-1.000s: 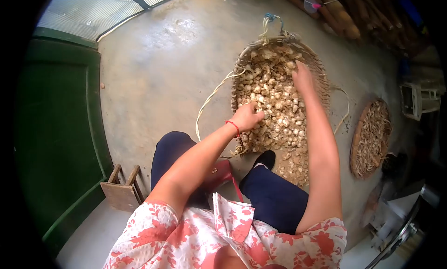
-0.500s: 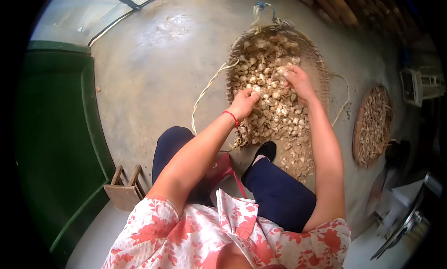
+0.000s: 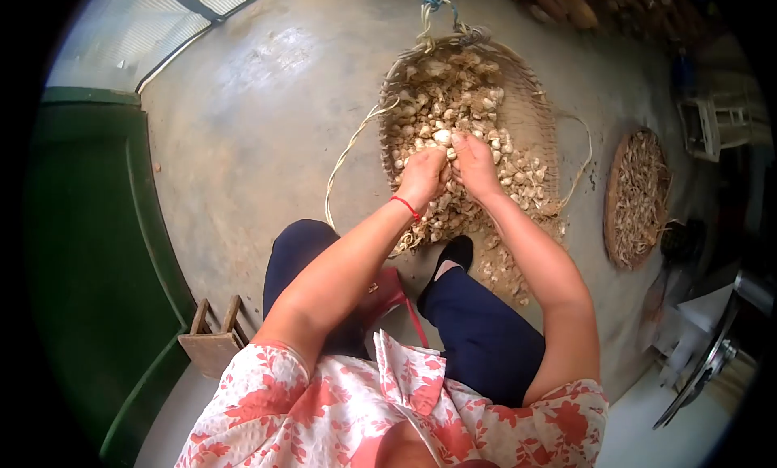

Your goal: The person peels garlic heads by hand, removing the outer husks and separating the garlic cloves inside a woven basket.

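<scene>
A woven basket (image 3: 534,83) lies on the floor, filled with loose garlic bulbs (image 3: 518,172) and dry papery skins. Over its middle my two hands come together. My left hand (image 3: 424,178), with a red cord on the wrist, is closed, and a pale garlic bulb (image 3: 451,153) shows at its fingertips. My right hand (image 3: 475,165) meets it from the right, its thumb and fingers pinched at the same bulb. The fingers partly cover what they grip. A larger white bulb lies just beyond the fingertips.
Rope handles (image 3: 346,162) loop from the basket's sides. At the right stands a round tray (image 3: 639,201) of dried pieces. A small wooden stool (image 3: 212,342) is by the green door (image 3: 89,249) at left. Garlic scraps (image 3: 503,274) spill near my shoe (image 3: 458,252).
My right hand has moved left and toward me, from the basket's right side to my left hand. My left hand stays closed near the same spot. The view has shifted slightly.
</scene>
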A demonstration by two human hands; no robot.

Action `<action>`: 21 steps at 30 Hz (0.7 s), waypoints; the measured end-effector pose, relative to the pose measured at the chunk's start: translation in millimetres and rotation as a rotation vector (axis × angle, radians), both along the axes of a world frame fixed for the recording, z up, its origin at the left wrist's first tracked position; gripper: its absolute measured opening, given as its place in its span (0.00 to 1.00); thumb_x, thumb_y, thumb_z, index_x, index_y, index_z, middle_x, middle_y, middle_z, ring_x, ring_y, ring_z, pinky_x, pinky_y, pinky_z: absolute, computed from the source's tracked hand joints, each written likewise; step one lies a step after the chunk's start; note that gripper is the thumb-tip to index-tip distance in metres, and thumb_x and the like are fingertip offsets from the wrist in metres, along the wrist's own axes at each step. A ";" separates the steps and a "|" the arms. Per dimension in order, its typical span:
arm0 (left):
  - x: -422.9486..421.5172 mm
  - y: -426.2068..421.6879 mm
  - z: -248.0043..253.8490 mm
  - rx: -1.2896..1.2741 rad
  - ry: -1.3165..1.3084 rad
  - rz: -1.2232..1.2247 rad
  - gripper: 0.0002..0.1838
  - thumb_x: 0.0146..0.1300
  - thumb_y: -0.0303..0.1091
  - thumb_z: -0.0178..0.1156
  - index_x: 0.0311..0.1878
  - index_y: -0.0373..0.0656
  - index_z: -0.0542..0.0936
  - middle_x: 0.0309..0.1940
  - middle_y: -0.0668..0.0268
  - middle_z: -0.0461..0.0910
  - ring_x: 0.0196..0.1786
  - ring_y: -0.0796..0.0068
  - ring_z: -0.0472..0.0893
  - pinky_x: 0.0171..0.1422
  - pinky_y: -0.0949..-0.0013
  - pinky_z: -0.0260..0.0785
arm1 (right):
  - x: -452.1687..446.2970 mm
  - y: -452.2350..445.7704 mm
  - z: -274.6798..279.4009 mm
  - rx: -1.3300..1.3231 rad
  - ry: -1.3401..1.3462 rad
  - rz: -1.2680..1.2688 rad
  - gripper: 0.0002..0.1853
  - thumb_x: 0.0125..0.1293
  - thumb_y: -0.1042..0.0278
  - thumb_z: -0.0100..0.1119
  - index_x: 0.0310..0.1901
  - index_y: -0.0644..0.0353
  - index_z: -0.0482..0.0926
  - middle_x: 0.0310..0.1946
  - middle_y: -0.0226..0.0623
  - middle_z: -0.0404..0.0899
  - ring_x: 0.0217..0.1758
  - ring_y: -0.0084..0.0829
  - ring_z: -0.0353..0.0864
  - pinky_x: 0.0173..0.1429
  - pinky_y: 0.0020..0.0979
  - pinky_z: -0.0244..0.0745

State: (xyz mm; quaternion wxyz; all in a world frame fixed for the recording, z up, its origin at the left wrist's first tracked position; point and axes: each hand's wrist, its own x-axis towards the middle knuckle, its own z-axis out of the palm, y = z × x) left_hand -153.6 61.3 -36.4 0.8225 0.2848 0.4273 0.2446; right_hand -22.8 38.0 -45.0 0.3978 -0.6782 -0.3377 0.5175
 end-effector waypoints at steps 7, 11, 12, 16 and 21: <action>-3.6 5.0 0.1 -0.040 0.231 0.158 0.23 0.71 0.56 0.41 0.29 0.47 0.66 0.14 0.72 0.63 0.11 0.80 0.59 0.13 0.73 0.49 | -27.8 5.3 18.0 0.355 -0.563 0.366 0.10 0.66 0.66 0.52 0.32 0.66 0.71 0.21 0.39 0.74 0.24 0.30 0.74 0.29 0.36 0.67; -7.4 8.7 -12.8 0.204 0.333 0.261 0.21 0.71 0.48 0.45 0.32 0.39 0.73 0.18 0.65 0.72 0.18 0.77 0.71 0.18 0.72 0.63 | -33.9 7.9 15.9 0.242 -0.201 0.239 0.08 0.69 0.70 0.48 0.39 0.65 0.76 0.21 0.27 0.71 0.25 0.20 0.70 0.29 0.26 0.65; -5.6 9.1 -2.8 0.202 0.331 0.261 0.21 0.71 0.48 0.45 0.32 0.39 0.73 0.18 0.65 0.72 0.18 0.77 0.71 0.18 0.72 0.63 | -34.1 8.7 17.5 0.178 -0.082 0.155 0.08 0.69 0.69 0.49 0.38 0.65 0.76 0.20 0.27 0.71 0.23 0.19 0.68 0.26 0.25 0.64; -7.9 11.5 10.2 -0.038 0.020 0.204 0.15 0.72 0.47 0.44 0.34 0.46 0.68 0.14 0.75 0.62 0.11 0.84 0.56 0.14 0.78 0.47 | -36.3 10.5 18.1 0.011 0.256 -0.075 0.10 0.71 0.66 0.48 0.37 0.62 0.76 0.18 0.26 0.69 0.17 0.16 0.64 0.20 0.20 0.59; -7.5 13.8 25.9 -0.071 -0.185 0.150 0.08 0.71 0.39 0.49 0.41 0.44 0.69 0.17 0.73 0.67 0.15 0.83 0.63 0.16 0.79 0.51 | -16.5 19.7 26.5 -0.068 0.681 -0.349 0.13 0.74 0.61 0.45 0.38 0.62 0.72 0.16 0.26 0.68 0.13 0.17 0.60 0.16 0.20 0.56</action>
